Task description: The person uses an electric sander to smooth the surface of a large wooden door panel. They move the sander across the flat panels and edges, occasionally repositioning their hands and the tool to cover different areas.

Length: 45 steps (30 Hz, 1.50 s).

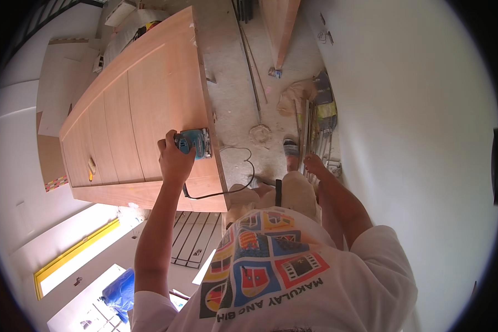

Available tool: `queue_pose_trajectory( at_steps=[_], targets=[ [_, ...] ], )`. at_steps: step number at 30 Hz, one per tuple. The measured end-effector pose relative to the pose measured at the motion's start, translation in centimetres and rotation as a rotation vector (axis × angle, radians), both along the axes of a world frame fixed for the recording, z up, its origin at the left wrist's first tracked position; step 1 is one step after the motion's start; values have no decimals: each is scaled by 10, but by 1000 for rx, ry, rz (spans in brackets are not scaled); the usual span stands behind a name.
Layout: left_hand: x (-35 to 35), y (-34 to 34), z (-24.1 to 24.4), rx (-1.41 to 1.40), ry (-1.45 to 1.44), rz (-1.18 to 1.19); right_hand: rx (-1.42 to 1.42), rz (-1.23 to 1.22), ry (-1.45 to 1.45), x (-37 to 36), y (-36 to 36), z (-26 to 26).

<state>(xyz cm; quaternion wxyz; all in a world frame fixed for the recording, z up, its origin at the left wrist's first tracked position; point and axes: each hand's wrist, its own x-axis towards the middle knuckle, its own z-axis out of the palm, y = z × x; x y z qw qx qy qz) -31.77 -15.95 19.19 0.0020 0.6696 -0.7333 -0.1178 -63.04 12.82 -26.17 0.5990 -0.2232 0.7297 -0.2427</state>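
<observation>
My left hand (176,162) is wrapped over the top of a teal electric sheet sander (197,143). Its flat base rests on a wooden door panel (157,99), close to the long edge on my side. A dark power cord (216,194) trails from below my left wrist, across the panel's corner, and loops past the edge over the floor. My right hand (314,163) hangs low at my right side, above long thin strips (308,128) on the floor. Nothing shows in it, but its fingers are too small to read clearly.
A yellow-handled tool (91,169) lies on the panel's far left. Another wooden panel (280,29) stands ahead near the white wall (406,124) on my right. Long rods (251,70), a round dusty object (260,135) and crumpled brown sheeting (294,95) lie on the dusty floor.
</observation>
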Motion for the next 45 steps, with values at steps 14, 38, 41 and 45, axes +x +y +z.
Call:
queue_pose_trajectory(
  at_steps=[14, 38, 41, 45],
  targets=[
    [-14, -10, 0, 4, 33, -35, -521, 266, 270, -5, 68, -97],
    [46, 102, 3, 61, 6, 109, -3, 353, -19, -12, -53, 10],
    [50, 98, 1, 45, 28, 53, -262, 542, 154, -19, -27, -63],
    [48, 71, -7, -9, 64, 11, -393, 590, 203, -16, -17, -85]
  ],
)
